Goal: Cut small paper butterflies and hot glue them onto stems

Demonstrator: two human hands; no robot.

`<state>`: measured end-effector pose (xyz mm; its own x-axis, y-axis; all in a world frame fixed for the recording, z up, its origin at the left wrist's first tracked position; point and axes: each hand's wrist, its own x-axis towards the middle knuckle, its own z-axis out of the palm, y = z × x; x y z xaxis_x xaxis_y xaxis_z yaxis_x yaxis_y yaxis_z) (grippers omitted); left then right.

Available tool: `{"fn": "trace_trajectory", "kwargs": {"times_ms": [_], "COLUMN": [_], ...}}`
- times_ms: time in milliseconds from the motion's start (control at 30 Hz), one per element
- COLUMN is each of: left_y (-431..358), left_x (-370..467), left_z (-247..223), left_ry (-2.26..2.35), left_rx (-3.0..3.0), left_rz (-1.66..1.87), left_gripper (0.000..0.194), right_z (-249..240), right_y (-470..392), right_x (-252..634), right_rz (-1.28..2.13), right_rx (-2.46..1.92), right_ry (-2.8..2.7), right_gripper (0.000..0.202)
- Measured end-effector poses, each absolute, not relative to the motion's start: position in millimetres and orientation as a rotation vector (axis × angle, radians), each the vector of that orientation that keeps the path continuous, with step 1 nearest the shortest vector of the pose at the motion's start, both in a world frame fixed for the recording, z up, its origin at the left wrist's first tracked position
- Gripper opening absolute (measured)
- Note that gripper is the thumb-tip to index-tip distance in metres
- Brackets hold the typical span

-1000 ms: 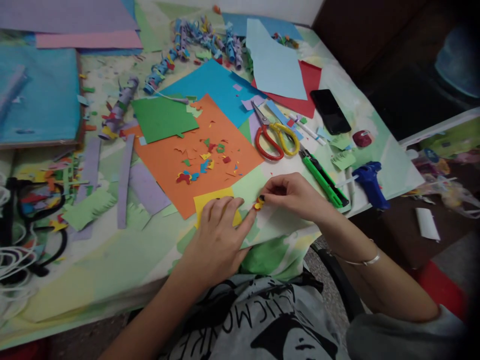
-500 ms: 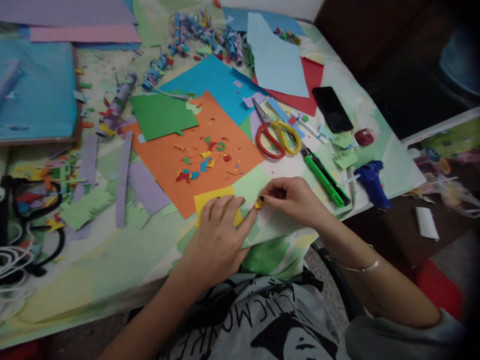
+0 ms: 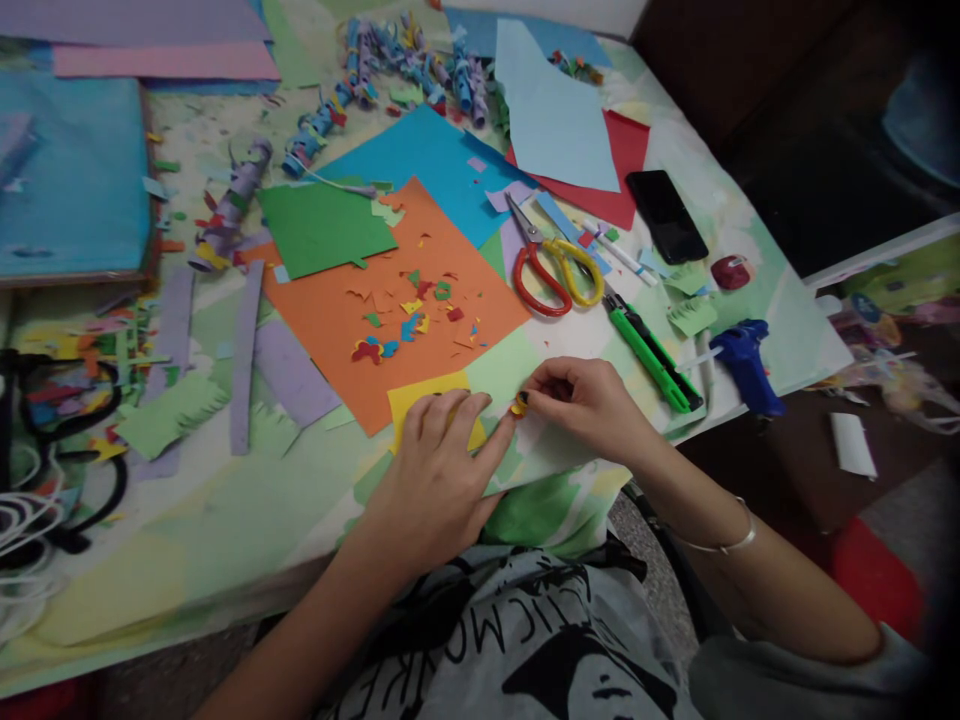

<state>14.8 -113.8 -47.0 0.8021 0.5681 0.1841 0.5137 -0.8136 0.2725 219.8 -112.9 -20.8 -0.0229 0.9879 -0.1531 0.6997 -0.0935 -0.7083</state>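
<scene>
Between the fingertips of my right hand (image 3: pixel 589 405) is a small yellow paper piece (image 3: pixel 517 408) with some red or orange on it; its exact shape is too small to make out. My left hand (image 3: pixel 442 470) lies with fingers stretched out, partly over a yellow paper sheet (image 3: pixel 409 397), and its index fingertip touches the small piece. Just beyond, an orange sheet (image 3: pixel 330 345) carries several tiny cut paper scraps (image 3: pixel 410 325) in red, blue, yellow and green. A green paper (image 3: pixel 322 230) overlaps its far left corner.
Right of the sheets lie scissors (image 3: pixel 555 265), a green utility knife (image 3: pixel 652 355), a blue glue gun (image 3: pixel 750 365) and a black phone (image 3: pixel 666 215). White cables (image 3: pixel 30 520) and paper strips (image 3: pixel 246 360) occupy the left. Curled paper rolls (image 3: pixel 240 200) lie farther back.
</scene>
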Motion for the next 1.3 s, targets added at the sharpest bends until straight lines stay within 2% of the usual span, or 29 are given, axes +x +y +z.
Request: {"fn": "trace_trajectory", "kwargs": {"times_ms": [333, 733, 900, 1300], "left_y": [-113.7, -114.4, -114.6, -114.5], "left_x": [14.0, 17.1, 18.3, 18.2], "left_z": [-48.2, -45.8, -47.0, -48.1], "left_ry": [0.835, 0.839, 0.862, 0.855], "left_rx": [2.780, 2.818, 2.829, 2.813], "left_rz": [0.392, 0.349, 0.314, 0.345], "left_gripper": [0.059, 0.067, 0.061, 0.061], "right_z": [-21.9, -23.7, -24.3, -24.9], "right_y": [-116.0, -117.0, -116.0, -116.7], "right_x": [216.2, 216.5, 218.0, 219.6], "right_rz": [0.859, 0.830, 0.847, 0.773], "right_rx": [-1.876, -1.884, -1.873, -1.844], "right_ry": [-1.721, -1.714, -1.717, -1.767], "right_gripper": [0.011, 0.011, 0.011, 0.008]}}
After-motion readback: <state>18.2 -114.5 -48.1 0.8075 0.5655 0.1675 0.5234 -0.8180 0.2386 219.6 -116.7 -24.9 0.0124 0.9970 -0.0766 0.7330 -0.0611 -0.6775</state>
